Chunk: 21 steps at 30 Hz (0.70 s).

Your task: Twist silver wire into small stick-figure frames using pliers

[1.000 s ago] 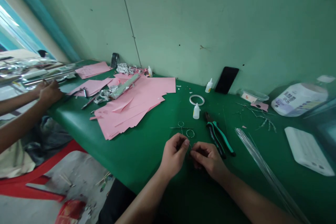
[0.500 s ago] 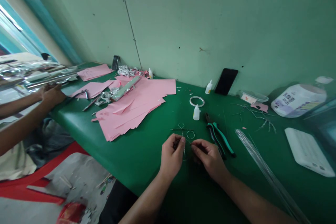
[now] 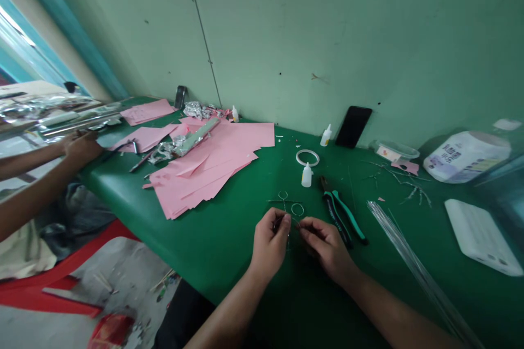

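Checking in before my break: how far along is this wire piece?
Done: two small loops and a crossbar are already formed in the wire piece. In hand: the left hand and right hand pinch it low down. Left: the straight wires lie untouched, and the pliers are set down.

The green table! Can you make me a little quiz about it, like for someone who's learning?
1. True or false: the pliers lie to the right of the white bottle.
2. What colour is the big paper pile on the table? A) blue B) pink C) yellow
3. Fill in the gap: the left hand and right hand are pinching thin ____.

Key: 1. True 2. B 3. wire
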Tool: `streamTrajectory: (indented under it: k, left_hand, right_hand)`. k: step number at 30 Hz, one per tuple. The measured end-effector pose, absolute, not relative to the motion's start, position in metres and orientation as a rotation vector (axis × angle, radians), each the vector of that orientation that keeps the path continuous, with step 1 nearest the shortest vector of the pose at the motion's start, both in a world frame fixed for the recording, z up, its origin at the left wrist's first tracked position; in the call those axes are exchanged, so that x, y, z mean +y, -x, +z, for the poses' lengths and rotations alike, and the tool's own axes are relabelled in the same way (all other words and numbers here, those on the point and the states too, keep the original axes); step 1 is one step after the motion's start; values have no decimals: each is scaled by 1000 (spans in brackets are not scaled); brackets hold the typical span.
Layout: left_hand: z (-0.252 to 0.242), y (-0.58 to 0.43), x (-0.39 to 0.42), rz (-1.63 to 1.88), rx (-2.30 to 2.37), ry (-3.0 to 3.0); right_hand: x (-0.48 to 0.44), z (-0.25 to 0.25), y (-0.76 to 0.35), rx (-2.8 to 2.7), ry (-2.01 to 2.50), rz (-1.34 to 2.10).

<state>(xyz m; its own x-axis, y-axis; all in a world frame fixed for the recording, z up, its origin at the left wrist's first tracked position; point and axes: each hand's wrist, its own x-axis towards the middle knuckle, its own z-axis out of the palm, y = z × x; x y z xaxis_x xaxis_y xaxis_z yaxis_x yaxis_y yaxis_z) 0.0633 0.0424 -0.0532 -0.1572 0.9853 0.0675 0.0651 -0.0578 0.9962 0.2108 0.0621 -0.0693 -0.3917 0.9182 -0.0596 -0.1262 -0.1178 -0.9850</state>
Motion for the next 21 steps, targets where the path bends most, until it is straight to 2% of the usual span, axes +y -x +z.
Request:
streamTrajectory:
  k: [12, 21]
  left_hand:
    - [-48, -62, 42, 1332, 1363, -1299]
    - [-47, -60, 38, 1410, 1446, -1567]
  right_hand:
    - [65, -78, -211, -1101, 909, 1743]
    - [67, -77, -211, -1048, 953, 1619]
